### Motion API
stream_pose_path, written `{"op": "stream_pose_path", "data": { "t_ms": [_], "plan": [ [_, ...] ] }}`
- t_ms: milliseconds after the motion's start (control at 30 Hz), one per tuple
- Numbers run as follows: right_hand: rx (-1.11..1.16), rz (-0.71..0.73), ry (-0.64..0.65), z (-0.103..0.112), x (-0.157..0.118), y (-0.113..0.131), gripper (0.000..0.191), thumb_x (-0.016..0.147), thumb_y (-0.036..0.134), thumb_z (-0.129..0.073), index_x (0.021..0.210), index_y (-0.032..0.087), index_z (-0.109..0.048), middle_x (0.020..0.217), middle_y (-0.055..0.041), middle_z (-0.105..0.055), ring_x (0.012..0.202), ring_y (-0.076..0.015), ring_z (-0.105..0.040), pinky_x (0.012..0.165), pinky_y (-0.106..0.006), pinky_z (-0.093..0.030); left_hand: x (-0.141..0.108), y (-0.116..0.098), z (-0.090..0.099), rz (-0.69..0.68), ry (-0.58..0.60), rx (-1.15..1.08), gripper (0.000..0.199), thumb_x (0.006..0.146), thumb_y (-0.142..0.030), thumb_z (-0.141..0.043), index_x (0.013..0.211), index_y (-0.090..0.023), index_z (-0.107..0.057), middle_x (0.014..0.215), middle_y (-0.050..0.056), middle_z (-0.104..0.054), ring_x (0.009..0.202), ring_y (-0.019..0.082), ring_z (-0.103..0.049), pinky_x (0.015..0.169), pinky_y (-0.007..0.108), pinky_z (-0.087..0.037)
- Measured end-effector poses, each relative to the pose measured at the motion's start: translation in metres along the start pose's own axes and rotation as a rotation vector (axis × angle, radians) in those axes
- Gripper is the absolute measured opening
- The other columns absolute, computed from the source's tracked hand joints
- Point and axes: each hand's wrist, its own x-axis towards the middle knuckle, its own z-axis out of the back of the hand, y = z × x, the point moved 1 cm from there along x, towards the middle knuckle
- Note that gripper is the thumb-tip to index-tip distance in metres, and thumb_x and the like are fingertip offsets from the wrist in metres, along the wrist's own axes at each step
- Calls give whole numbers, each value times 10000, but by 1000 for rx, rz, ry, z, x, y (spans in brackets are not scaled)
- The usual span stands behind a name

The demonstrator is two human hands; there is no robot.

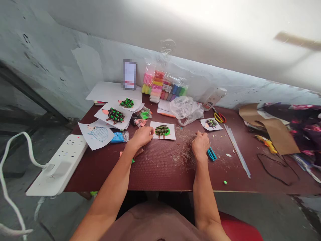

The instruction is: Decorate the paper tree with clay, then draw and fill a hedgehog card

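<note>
Showing the hedgehog card (172, 128) at the fingertips of the left hand (142, 136), this view turns on the side from which the card is approached. The card lies immediately to the right of the left hand, its left margin at the fingertips, and rests flat on the maroon table (160, 174), about midway between the near and far edges. Its long axis runs roughly parallel to the near edge, as does that of the hedgehog relief (162, 130), a green body with dark spines and a small pinkish tip toward the right. The left hand is clearly the nearer; its thumb and fingers are drawn narrowly together, but whether they pinch the card or merely touch it cannot be determined. The right hand (200, 145) lies well apart, to the right of the card and slightly closer to the near edge. Its fingers are bunched and turned down beside scattered brown crumbs (184, 150); whether they hold anything cannot be told. Just beside it, on its right, are the teal handles (212, 154) of a tool partly hidden by the hand. A smaller hedgehog card (217, 126) lies beyond the right hand, toward the far edge, near red-and-yellow-handled scissors (220, 117).
</note>
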Motion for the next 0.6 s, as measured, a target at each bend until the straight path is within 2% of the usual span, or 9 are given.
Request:
{"op": "stream_pose_path", "data": {
  "t_ms": [167, 367, 467, 600],
  "plan": [
    [-60, 21, 24, -7, 4, -10, 436, 976, 79, -323, 1199, 83, -698, 1150, -233, -656, 1028, -273, -648, 828, -341, -444, 0, -1, 1, 9, 4, 4, 206, 881, -174, -537, 989, -212, -708, 1017, 86, -765, 990, 261, -700, 810, 313, -491],
    [8, 55, 5, -11, 7, -10, 302, 956, 150, -449, 1053, 97, -730, 1079, -223, -698, 932, -259, -665, 781, -332, -437, 1, 0, 0, 8, 2, 10, 203, 883, -175, -538, 990, -209, -708, 1026, 91, -766, 1002, 268, -699, 816, 319, -492],
    [219, 109, -41, -12, 7, -8, 245, 896, 178, -518, 993, 127, -736, 980, -163, -731, 855, -228, -659, 764, -309, -439, 1, -1, 0, 10, 5, 6, 201, 881, -175, -545, 995, -207, -708, 1035, 95, -766, 1010, 271, -699, 818, 321, -493],
    [667, 231, -30, -17, 3, 6, 311, 820, 239, -528, 1030, 145, -737, 853, -83, -746, 722, -195, -636, 725, -300, -456, 0, -1, 0, 10, 4, 5, 208, 884, -175, -536, 996, -207, -708, 1038, 93, -766, 1011, 271, -698, 824, 325, -494]
  ]
}}
